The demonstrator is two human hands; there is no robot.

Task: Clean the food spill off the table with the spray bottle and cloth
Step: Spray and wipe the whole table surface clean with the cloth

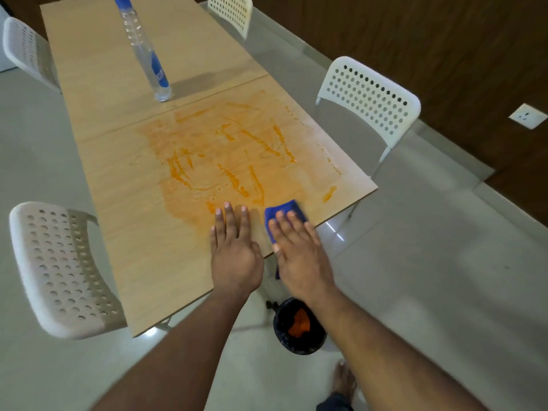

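An orange food spill (225,161) is smeared in streaks across the near half of the light wooden table (142,262). My right hand (296,250) presses flat on a blue cloth (284,212) at the table's near edge, fingers straight. Part of the cloth hangs below the edge. My left hand (234,250) lies flat on the table just left of it, fingers straight, touching the edge of the smear. A clear spray bottle (145,48) with blue top and blue label stands upright on the far half of the table.
White perforated chairs stand at the left (59,271), the right (367,96), the far left (26,51) and the far end (231,10). A black bin (299,327) with orange waste sits on the floor below the table edge. My bare foot (344,381) is near it.
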